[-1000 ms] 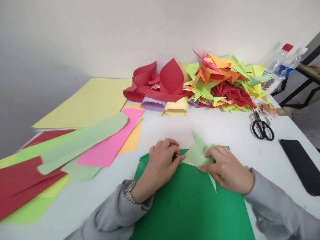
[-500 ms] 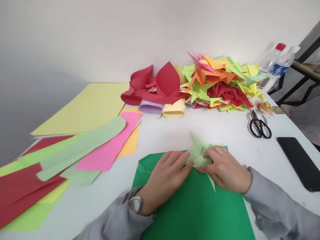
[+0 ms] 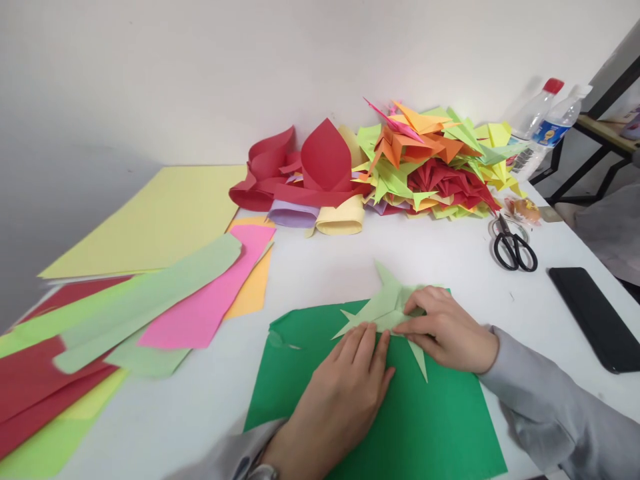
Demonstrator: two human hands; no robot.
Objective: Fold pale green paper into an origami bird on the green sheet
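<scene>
A light green folded paper star [image 3: 384, 305] with several long points lies on a dark green sheet of paper [image 3: 415, 427]. My right hand [image 3: 447, 330] has its thumb and fingers closed on the star's right side. From below, my left hand [image 3: 340, 387] reaches up with its fingers stretched out, the tips touching the star's lower edge. One long point slants down below my right hand. Part of the star's right side is hidden under my right fingers.
Behind are red paper shapes [image 3: 327, 157] and a heap of folded paper stars [image 3: 435, 160]. Cut paper strips [image 3: 150, 300] and a yellow sheet [image 3: 150, 220] lie at left. Scissors [image 3: 515, 250], a black phone [image 3: 595, 320] and plastic bottles [image 3: 553, 127] are at right.
My left hand has moved down off the star's left part to its lower edge, uncovering the left points. My right hand still holds the right side. The view has shifted slightly.
</scene>
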